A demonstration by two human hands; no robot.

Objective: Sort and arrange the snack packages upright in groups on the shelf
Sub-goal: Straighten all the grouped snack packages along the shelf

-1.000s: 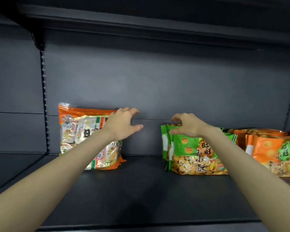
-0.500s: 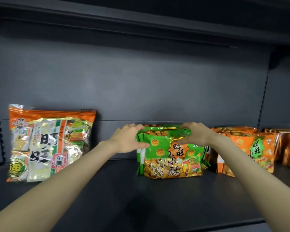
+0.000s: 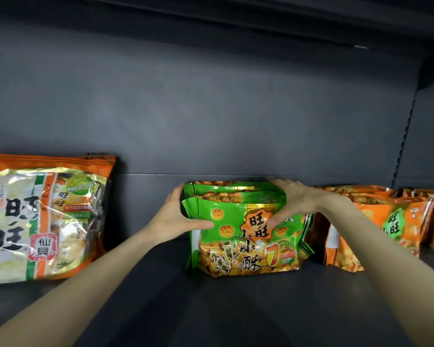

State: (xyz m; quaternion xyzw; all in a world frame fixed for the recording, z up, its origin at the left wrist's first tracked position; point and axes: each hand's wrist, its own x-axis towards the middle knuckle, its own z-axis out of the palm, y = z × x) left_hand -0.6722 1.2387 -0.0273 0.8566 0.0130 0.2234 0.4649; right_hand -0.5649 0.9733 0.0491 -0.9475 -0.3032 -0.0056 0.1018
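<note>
**Head view.** One group of green glossy foil snack packages (image 3: 246, 246), at least three set front to back, stood upright at mid-shelf. The left hand (image 3: 178, 219) gripped the group's left edge, thumb across the front face. The right hand (image 3: 293, 201) grasped its upper right part, fingers over the top. One large orange-and-clear crinkled plastic bag (image 3: 43, 216) leaned on the grey back panel (image 3: 211, 108) well to the left, with bare dark metal shelf (image 3: 236, 309) between. Orange foil snack packages (image 3: 396, 221), at least two, stood just beside the group on the right. Open shelf lay in front.
</note>
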